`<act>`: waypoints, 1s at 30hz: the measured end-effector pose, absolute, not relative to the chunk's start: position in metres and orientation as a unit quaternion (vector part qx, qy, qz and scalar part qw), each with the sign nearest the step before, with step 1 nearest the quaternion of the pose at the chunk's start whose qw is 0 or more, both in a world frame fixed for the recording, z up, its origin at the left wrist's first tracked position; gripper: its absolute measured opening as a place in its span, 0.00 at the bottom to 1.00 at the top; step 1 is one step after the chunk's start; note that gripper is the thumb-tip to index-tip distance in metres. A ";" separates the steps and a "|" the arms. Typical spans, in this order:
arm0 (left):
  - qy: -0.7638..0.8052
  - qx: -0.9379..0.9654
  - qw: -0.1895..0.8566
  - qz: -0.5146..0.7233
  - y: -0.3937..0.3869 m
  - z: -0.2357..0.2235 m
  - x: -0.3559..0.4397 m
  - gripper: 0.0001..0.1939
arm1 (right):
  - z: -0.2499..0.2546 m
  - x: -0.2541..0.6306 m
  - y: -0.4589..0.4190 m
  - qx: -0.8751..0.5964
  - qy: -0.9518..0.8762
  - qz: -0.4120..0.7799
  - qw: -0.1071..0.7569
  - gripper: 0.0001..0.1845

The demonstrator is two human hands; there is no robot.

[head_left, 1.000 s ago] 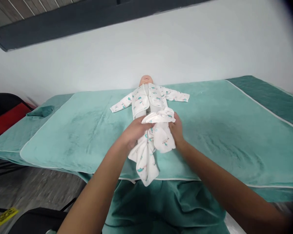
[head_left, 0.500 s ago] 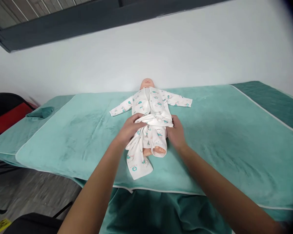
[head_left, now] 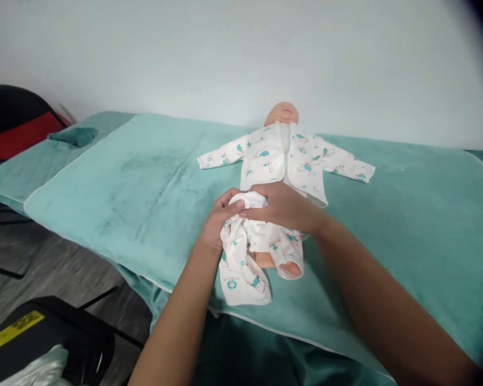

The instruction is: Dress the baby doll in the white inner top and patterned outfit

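A baby doll (head_left: 282,113) lies on its back on the green bed cover, head toward the wall. It wears a white printed jacket (head_left: 265,158), unfastened down the front with both sleeves spread outward. White printed baby pants (head_left: 241,257) are bunched at its hips; one leg of them hangs loose and flat, while the doll's foot shows at the other cuff. My left hand (head_left: 223,217) is closed on the pants' waistband at its left side. Beside it, my right hand (head_left: 284,206) grips the same band, thumb on top, across the doll's belly.
The green cover (head_left: 153,177) drapes over a massage bed against a white wall (head_left: 185,59). A black and red chair (head_left: 22,126) stands at the far left. Nearer, a black seat (head_left: 64,327) with a yellow label carries a pale crumpled cloth (head_left: 44,370).
My right hand has moved from the doll's right-hand side across to its middle, close to my left hand, gripping the waistband there. The view has tilted down and shifted left.
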State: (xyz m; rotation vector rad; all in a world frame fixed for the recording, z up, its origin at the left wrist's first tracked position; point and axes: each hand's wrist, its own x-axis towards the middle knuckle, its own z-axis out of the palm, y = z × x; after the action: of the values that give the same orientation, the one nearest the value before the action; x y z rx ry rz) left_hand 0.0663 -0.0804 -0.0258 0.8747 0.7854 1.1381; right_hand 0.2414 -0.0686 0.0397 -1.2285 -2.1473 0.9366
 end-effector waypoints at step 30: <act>0.295 0.441 0.730 0.431 -0.083 -0.030 0.062 0.28 | 0.026 0.259 -0.073 -0.381 -0.570 0.611 0.396 0.17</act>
State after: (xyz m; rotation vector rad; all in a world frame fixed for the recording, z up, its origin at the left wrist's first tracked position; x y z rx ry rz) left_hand 0.0620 -0.0826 -0.0301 0.9699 0.6494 0.9484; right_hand 0.2585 -0.0727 0.0259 -0.9656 -1.4432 1.5481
